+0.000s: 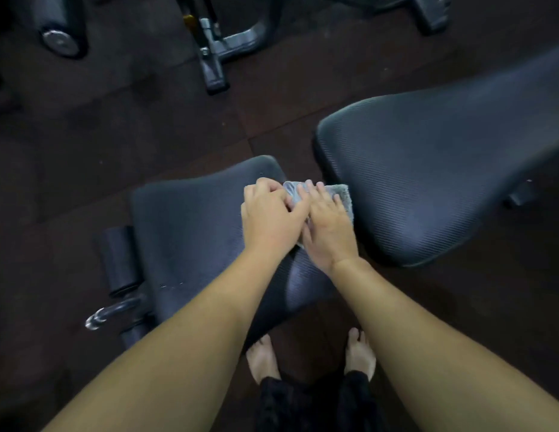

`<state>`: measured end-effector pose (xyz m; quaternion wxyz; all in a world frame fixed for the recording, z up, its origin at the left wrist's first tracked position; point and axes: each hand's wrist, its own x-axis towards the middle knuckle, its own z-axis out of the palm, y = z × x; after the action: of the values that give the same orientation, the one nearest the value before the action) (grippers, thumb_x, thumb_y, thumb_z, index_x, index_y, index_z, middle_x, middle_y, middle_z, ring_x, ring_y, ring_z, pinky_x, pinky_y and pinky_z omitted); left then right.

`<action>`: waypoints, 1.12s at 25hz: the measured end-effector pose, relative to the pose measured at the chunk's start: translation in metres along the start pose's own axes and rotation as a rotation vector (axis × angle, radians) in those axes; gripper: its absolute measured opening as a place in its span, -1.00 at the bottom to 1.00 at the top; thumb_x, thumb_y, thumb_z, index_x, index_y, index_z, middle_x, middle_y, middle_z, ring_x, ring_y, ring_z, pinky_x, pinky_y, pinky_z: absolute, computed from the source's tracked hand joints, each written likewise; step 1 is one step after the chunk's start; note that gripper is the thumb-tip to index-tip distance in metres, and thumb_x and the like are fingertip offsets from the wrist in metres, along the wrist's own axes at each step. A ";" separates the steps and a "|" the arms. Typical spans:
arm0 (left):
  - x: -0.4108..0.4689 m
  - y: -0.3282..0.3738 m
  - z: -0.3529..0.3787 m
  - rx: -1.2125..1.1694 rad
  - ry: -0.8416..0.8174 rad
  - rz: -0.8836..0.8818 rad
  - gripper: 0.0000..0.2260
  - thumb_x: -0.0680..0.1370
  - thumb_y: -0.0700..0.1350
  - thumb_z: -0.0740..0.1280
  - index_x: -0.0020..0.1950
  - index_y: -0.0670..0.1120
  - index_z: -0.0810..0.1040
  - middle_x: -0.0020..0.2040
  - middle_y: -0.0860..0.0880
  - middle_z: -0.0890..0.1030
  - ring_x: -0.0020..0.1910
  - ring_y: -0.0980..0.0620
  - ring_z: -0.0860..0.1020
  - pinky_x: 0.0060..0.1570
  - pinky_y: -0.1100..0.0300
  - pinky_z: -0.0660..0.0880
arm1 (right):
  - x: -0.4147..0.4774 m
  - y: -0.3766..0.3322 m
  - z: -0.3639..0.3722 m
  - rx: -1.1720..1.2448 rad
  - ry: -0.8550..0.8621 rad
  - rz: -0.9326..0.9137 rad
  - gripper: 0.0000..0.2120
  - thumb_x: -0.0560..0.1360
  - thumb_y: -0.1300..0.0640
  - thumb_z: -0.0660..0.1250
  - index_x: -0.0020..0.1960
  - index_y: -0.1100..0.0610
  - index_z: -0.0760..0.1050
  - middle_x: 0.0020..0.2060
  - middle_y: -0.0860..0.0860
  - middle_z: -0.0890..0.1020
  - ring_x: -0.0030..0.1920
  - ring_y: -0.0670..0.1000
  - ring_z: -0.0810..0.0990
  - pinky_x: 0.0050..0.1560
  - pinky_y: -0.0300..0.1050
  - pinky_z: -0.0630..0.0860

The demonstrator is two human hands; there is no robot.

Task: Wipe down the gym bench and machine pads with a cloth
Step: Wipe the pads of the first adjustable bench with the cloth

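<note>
The left hand [269, 218] grips a grey fluffy cloth [343, 197] with curled fingers; the right hand [326, 227] presses it flat. It lies on a black ribbed seat pad [191, 226] over dark rubber flooring [116, 129].

No legible text, brand, number or sign in view. Seat pad [191, 232], back pad [428, 169], cloth [343, 194]: plain surfaces, no print seen. Machine frame [216, 48] at top: too dark and blurred to read any marking.
</note>
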<state>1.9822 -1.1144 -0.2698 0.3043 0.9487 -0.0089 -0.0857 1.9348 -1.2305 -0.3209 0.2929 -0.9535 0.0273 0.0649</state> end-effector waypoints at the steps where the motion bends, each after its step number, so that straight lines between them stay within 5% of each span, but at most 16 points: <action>1: 0.000 -0.026 -0.017 0.017 0.012 -0.039 -0.67 0.56 0.12 0.34 -0.34 0.00 0.58 0.00 0.16 0.49 0.10 0.07 0.36 0.16 0.02 0.44 | 0.005 -0.024 0.014 -0.011 -0.042 -0.033 -0.30 0.57 -0.13 -0.10 0.65 0.10 0.18 0.64 0.08 0.23 0.66 0.14 0.09 0.63 0.19 0.05; 6: -0.006 -0.135 -0.084 0.102 0.016 -0.094 -0.88 0.55 0.07 0.36 -0.13 0.06 0.60 0.16 0.16 0.51 0.26 0.05 0.38 0.30 0.04 0.38 | 0.026 -0.101 0.066 -0.251 -0.201 -0.161 -0.23 0.58 -0.32 -0.20 0.69 0.03 0.01 0.69 0.10 -0.03 0.68 0.15 -0.13 0.64 0.21 -0.12; 9: -0.016 -0.189 -0.098 0.320 0.008 -0.005 -0.56 0.63 0.18 0.25 0.42 0.00 0.52 0.53 -0.02 0.42 0.55 -0.10 0.29 0.52 -0.11 0.25 | 0.057 -0.110 0.074 -0.384 -0.198 -0.160 -0.23 0.59 -0.40 -0.23 0.70 -0.04 -0.13 0.69 0.05 -0.14 0.67 0.10 -0.21 0.64 0.17 -0.21; 12: -0.031 -0.219 -0.092 0.463 -0.061 0.032 -0.39 0.67 0.24 0.09 0.67 0.01 0.18 0.70 -0.02 0.09 0.68 -0.09 0.03 0.61 -0.19 0.06 | 0.088 -0.111 0.065 -0.428 -0.208 -0.159 -0.27 0.63 -0.38 -0.18 0.70 -0.06 -0.15 0.69 0.03 -0.15 0.67 0.08 -0.23 0.64 0.15 -0.23; 18: -0.041 -0.221 -0.062 0.411 0.031 -0.023 -0.38 0.69 0.19 -0.01 0.71 -0.02 0.02 0.72 -0.04 -0.04 0.69 -0.10 -0.09 0.62 -0.20 0.01 | -0.033 -0.091 0.057 -0.474 -0.289 -0.247 -0.26 0.65 -0.37 -0.09 0.70 -0.03 -0.05 0.69 0.02 -0.11 0.68 0.07 -0.19 0.64 0.15 -0.15; 21: -0.041 -0.225 -0.058 0.421 0.055 -0.016 -0.38 0.69 0.19 -0.01 0.71 -0.01 0.01 0.72 -0.03 -0.05 0.69 -0.08 -0.10 0.62 -0.20 -0.01 | 0.021 -0.083 0.048 -0.499 -0.301 -0.330 -0.26 0.63 -0.37 -0.06 0.70 -0.04 -0.01 0.69 0.02 -0.05 0.68 0.10 -0.12 0.62 0.22 -0.01; 24: -0.040 -0.226 -0.055 0.439 0.071 -0.008 -0.37 0.68 0.19 0.00 0.71 -0.02 0.03 0.72 -0.04 -0.03 0.69 -0.09 -0.08 0.62 -0.21 -0.01 | 0.118 -0.100 0.045 -0.513 -0.237 -0.190 -0.28 0.65 -0.35 -0.08 0.70 -0.04 -0.06 0.69 0.03 -0.10 0.68 0.09 -0.15 0.64 0.17 -0.09; 28: -0.040 -0.228 -0.056 0.446 0.083 -0.002 -0.38 0.69 0.19 0.00 0.71 -0.02 0.04 0.72 -0.05 -0.01 0.69 -0.10 -0.06 0.61 -0.22 0.01 | 0.069 -0.095 0.055 -0.484 -0.165 -0.128 -0.27 0.66 -0.33 -0.10 0.71 0.01 -0.09 0.69 0.02 -0.12 0.68 0.06 -0.19 0.65 0.11 -0.19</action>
<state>1.9441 -0.8942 -0.3506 0.0873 0.9952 -0.0142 -0.0425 2.0056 -1.1225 -0.3228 0.0610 -0.9871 -0.0733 0.1284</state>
